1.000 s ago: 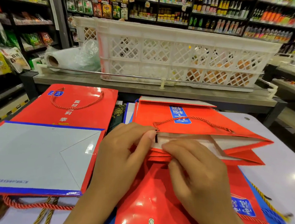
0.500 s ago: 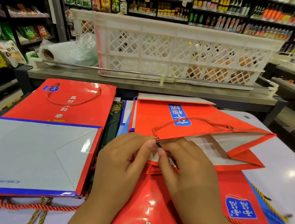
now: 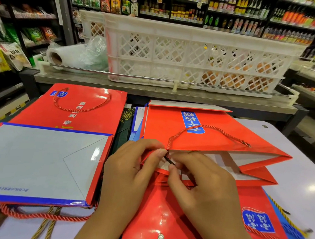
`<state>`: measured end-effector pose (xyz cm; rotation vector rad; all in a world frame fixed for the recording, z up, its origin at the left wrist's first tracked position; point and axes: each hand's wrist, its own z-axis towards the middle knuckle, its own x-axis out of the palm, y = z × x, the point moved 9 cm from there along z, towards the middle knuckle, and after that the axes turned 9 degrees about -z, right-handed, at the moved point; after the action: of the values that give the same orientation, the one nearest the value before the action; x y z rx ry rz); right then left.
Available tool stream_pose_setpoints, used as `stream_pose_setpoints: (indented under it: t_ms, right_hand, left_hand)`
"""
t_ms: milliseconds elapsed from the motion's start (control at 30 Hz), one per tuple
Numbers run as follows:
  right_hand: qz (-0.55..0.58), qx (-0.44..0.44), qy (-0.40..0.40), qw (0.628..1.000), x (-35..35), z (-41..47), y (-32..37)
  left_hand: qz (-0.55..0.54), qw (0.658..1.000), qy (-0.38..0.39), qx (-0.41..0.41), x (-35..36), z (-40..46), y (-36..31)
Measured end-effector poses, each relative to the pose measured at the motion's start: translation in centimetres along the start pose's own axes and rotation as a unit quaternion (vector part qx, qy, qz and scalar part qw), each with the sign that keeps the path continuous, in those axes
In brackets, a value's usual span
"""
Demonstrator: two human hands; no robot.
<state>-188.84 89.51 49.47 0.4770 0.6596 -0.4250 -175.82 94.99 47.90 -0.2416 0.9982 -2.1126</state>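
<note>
A red paper gift bag (image 3: 207, 140) lies on its side on the white table, its mouth slightly open toward me. Its red cord handle (image 3: 214, 130) loops across the top panel. My left hand (image 3: 129, 175) pinches the bag's rim where the cord passes through the hole. My right hand (image 3: 204, 187) pinches the cord's dark tip (image 3: 169, 160) just inside the mouth. Another flat red bag (image 3: 164, 219) with a metal eyelet lies under my hands.
A stack of flat red bags (image 3: 43, 148) lies to the left, the top one showing its grey base. A white lattice crate (image 3: 191, 56) and a plastic-bag roll (image 3: 71, 56) stand on the counter behind. Bare white table (image 3: 303, 168) lies to the right. Store shelves surround.
The bag's mouth has opened a little. My right hand has drawn the cord's dark tip out from the hole toward me, while my left hand stays on the rim.
</note>
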Motion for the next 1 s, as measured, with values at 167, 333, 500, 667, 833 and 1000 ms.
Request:
stream_pose_setpoints:
  t_ms: [167, 333, 500, 667, 833, 1000]
  right_hand:
    - [0.030, 0.003, -0.111, 0.993, -5.2, 1.2, 0.8]
    - [-0.017, 0.112, 0.143, 0.983, -2.4, 6.4, -1.6]
    - [0.037, 0.146, 0.399, 0.904, 4.3, 6.0, -2.4]
    - [0.153, 0.156, 0.360, 0.907, 5.4, 5.5, -2.4]
    - [0.188, 0.201, 0.324, 0.905, 5.3, 5.1, -3.6]
    - [0.185, 0.205, 0.307, 0.911, 5.6, 4.8, -4.0]
  left_hand:
    - [-0.022, 1.000, -0.009, -0.009, -0.3, 0.1, -0.3]
    - [-0.016, 1.000, -0.003, -0.005, -0.2, 0.1, -0.5]
    - [-0.019, 1.000, -0.001, 0.014, -0.1, 0.2, -0.6]
    - [-0.023, 1.000, -0.018, 0.001, -0.5, 0.2, -0.3]
    - [-0.023, 1.000, -0.020, -0.003, -0.5, 0.2, -0.2]
    - [-0.018, 1.000, -0.020, -0.004, -0.4, 0.2, -0.1]
